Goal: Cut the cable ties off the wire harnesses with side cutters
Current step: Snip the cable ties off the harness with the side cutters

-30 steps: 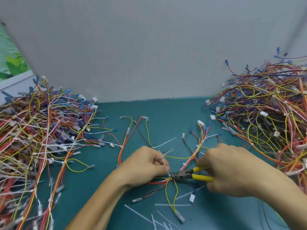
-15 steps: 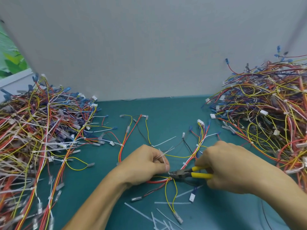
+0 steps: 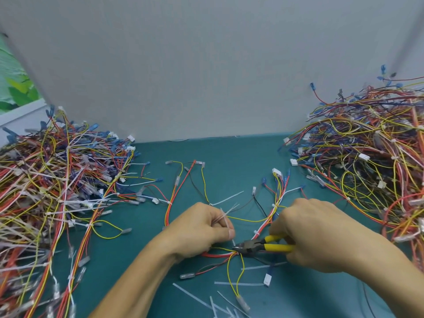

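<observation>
Along the left edge of a teal work mat (image 3: 229, 157) sprawls a heap of wire harnesses (image 3: 57, 191) in red, yellow and blue, with white tie tails jutting toward the middle. Beside it, the person's left hand (image 3: 202, 230) is curled. Its thumb and fingers pinch a white cable tie (image 3: 226, 218) upright above one loose wire harness (image 3: 219, 254) spread flat across the centre of the mat. The dark nose of the yellow-handled side cutters (image 3: 261, 245) meets that harness just below the thumb, where the wires bunch. Whether the blades sit on the tie itself is too small to tell. The right hand (image 3: 316, 232) is wrapped round the handles, hiding their ends. Cut tie offcuts (image 3: 238, 283) litter the mat in front of both hands. A second harness heap (image 3: 367, 168) fills the right side, and a grey partition (image 3: 206, 65) closes off the back.
</observation>
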